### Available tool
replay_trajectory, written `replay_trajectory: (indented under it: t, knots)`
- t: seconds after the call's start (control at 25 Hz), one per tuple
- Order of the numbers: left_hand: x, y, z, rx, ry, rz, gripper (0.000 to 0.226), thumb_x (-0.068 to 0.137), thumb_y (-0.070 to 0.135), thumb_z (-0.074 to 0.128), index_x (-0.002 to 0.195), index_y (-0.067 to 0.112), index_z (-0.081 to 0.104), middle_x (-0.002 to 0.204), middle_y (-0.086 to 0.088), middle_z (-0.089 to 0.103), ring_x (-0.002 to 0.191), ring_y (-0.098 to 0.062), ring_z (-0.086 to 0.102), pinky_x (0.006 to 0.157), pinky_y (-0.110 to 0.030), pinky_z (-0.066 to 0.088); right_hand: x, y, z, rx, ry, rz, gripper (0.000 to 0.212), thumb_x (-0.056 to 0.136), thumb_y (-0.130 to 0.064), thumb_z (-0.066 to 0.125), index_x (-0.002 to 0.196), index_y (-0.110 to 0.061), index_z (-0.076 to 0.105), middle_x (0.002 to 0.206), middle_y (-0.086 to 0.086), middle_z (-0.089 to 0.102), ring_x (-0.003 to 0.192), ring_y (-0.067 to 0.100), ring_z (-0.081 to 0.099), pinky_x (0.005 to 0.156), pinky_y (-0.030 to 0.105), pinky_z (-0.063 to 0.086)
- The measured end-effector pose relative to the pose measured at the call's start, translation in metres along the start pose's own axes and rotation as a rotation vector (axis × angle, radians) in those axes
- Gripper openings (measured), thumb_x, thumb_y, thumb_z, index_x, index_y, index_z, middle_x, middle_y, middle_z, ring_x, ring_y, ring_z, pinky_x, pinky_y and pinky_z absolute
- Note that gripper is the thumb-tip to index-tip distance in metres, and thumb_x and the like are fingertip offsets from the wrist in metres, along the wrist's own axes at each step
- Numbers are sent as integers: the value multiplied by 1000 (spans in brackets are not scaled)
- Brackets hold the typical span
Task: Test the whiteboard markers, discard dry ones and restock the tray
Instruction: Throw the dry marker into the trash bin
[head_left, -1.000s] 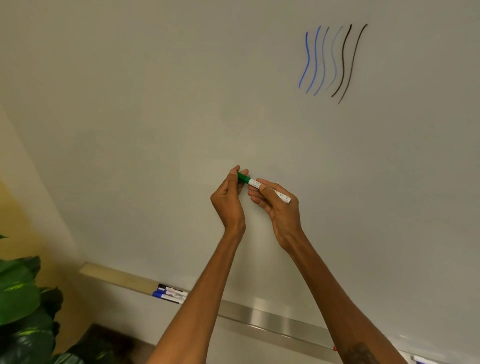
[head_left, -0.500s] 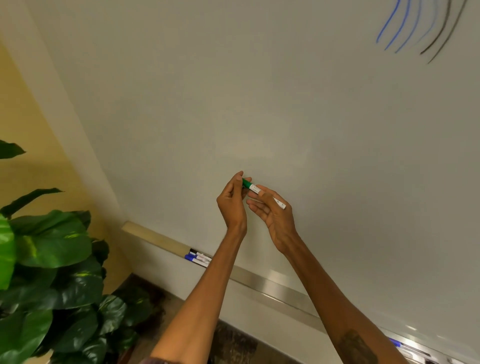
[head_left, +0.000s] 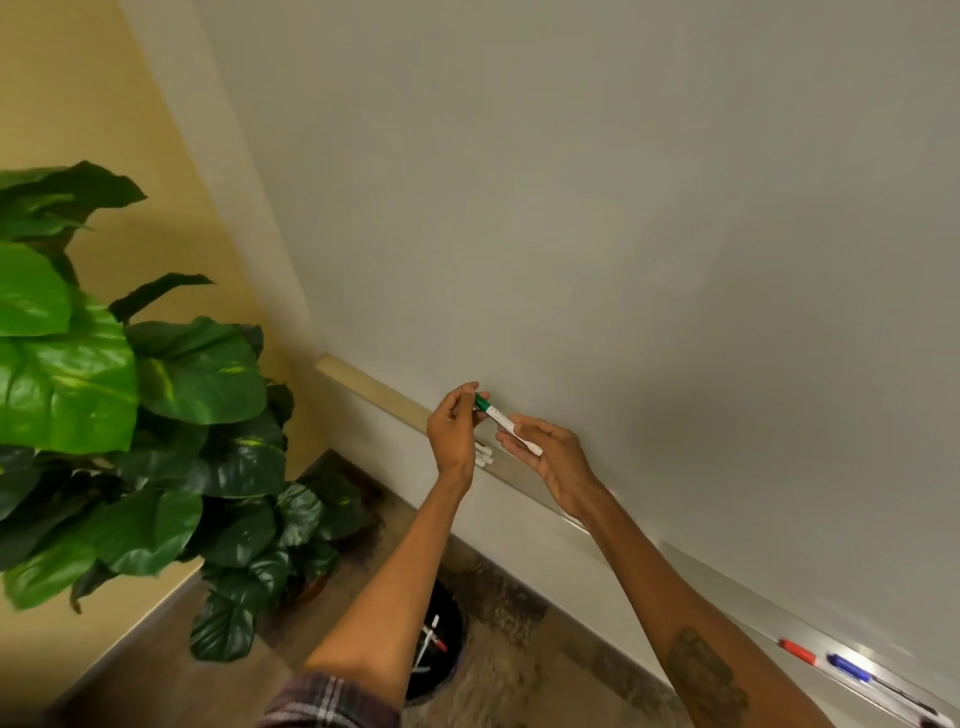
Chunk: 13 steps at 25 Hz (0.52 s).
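Holding one green marker (head_left: 500, 417) between them, both hands are raised in front of the whiteboard (head_left: 649, 208), just above the left end of its metal tray (head_left: 540, 493). The left hand (head_left: 453, 434) pinches the green cap (head_left: 482, 403) between thumb and fingertips. The right hand (head_left: 553, 460) grips the white barrel, which lies across its curled fingers. The marker slants from upper left down to lower right, with the cap end nearer the board. Whether the cap is fully seated or partly drawn off is hard to tell at this size.

Just behind the left wrist, the white ends of a few spare markers (head_left: 484, 457) lie in the tray. Well along the tray to the right, a red marker (head_left: 797, 652) and a blue marker (head_left: 854, 671) lie one after the other, near each other but apart.

On the floor under the left forearm stands a black waste bin (head_left: 452, 608). Inside it are a red-capped marker (head_left: 435, 638) and at least one other white barrel. A large-leaved potted plant (head_left: 130, 389) fills the left side against the yellow wall (head_left: 78, 78). A plaid sleeve (head_left: 332, 701) shows at the bottom edge.
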<state>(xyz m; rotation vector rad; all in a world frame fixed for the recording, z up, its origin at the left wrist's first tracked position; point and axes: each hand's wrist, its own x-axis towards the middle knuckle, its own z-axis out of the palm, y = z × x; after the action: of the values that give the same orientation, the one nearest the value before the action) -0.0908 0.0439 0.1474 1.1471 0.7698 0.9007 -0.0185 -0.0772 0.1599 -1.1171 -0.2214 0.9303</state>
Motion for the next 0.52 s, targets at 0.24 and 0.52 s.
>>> replay_trajectory:
  t: [0.24,0.52]
  knots:
    - [3,-54,-72,200,15,-177,20,100,10,55,110,5,72,98,-10,72,72,-17,72,78,-26,61,15,68,-3,-65,-65,226,26,90,0,65,114,8,66,115,22,70,109,34,68,99,37,53]
    - [0,-110,-153,619,26,-415,24,97,29,58,107,17,76,106,-6,73,104,-27,67,95,-39,53,22,142,-6,-340,-42,369,24,84,10,68,108,11,67,105,29,70,93,34,72,82,31,60]
